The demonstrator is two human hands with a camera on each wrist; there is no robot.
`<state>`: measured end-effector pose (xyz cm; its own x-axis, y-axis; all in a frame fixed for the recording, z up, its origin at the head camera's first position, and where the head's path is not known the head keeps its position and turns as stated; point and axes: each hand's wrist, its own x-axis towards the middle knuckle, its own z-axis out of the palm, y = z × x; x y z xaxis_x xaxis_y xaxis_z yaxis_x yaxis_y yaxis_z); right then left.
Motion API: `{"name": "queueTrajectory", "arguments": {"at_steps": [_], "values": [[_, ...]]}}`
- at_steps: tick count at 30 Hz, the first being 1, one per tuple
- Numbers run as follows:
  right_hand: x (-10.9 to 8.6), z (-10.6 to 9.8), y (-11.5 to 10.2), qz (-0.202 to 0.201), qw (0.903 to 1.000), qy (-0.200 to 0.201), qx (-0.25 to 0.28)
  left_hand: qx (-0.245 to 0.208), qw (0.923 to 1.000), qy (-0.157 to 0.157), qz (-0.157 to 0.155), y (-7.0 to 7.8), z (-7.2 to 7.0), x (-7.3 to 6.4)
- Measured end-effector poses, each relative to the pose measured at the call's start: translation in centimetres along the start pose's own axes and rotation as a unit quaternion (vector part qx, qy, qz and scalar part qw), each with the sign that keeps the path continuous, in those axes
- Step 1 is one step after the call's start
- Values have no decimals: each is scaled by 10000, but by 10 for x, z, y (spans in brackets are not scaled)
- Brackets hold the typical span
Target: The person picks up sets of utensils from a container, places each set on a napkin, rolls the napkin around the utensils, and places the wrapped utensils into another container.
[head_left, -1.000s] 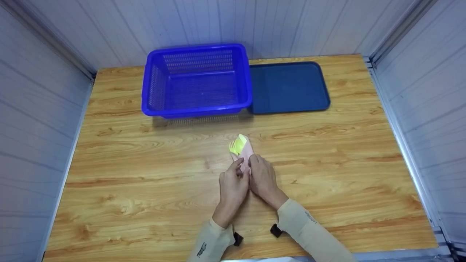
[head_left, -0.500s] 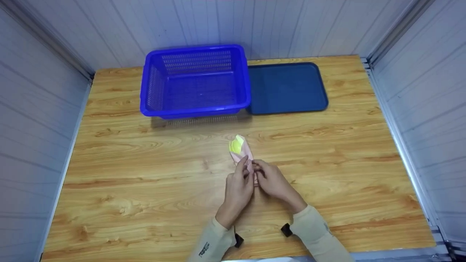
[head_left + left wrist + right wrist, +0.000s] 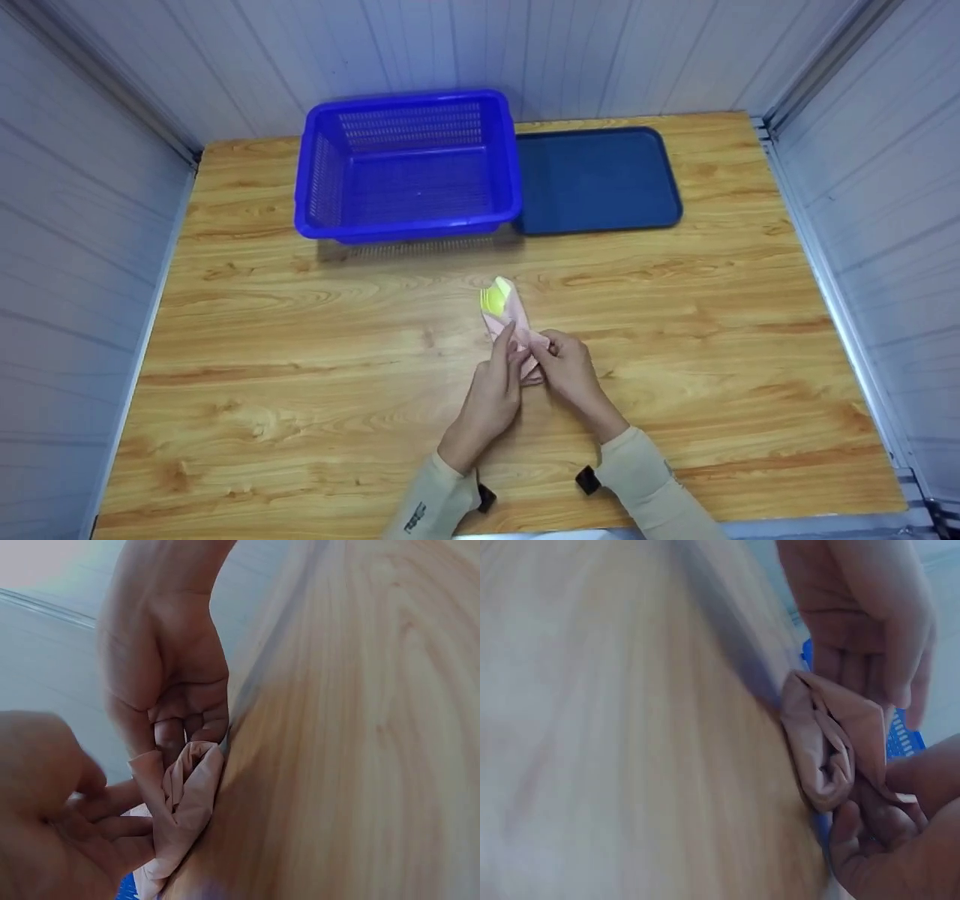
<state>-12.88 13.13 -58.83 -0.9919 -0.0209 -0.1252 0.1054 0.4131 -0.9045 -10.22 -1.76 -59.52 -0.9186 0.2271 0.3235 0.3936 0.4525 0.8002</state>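
Note:
A pink napkin (image 3: 517,311) is folded around a yellow fork (image 3: 485,301) and a yellow spoon (image 3: 495,299), whose heads stick out at its far end. My left hand (image 3: 489,394) holds the napkin's middle, index finger stretched along it. My right hand (image 3: 571,369) pinches a flap between thumb and fingers, lifted towards the right. Close up in the left wrist view, the napkin (image 3: 196,791) shows its rolled, layered near end. From the right wrist, that napkin (image 3: 801,735) stands on edge between both hands; the cutlery is hidden there.
Behind the hands stands a blue plastic basket (image 3: 405,227) with slotted walls. A dark blue tray (image 3: 600,180) lies right beside it, its left edge under the basket's rim in this view. The wooden table (image 3: 300,390) is enclosed by pale panel walls (image 3: 570,60).
My right hand has moved off the napkin's side to the right, drawing a flap out with it. My left hand stays at the napkin's middle. More of the near end shows; the fork is more covered.

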Motion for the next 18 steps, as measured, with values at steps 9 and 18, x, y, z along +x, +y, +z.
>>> {"name": "queueTrajectory", "arguments": {"at_steps": [9,18], "values": [[2,5,7,-287,9950,624,-729,2083,9766,-528,67,-1,1,2],[5,7,6,-287,9915,775,-1000,2222,9676,-1189,157,0,-3,5]]}}
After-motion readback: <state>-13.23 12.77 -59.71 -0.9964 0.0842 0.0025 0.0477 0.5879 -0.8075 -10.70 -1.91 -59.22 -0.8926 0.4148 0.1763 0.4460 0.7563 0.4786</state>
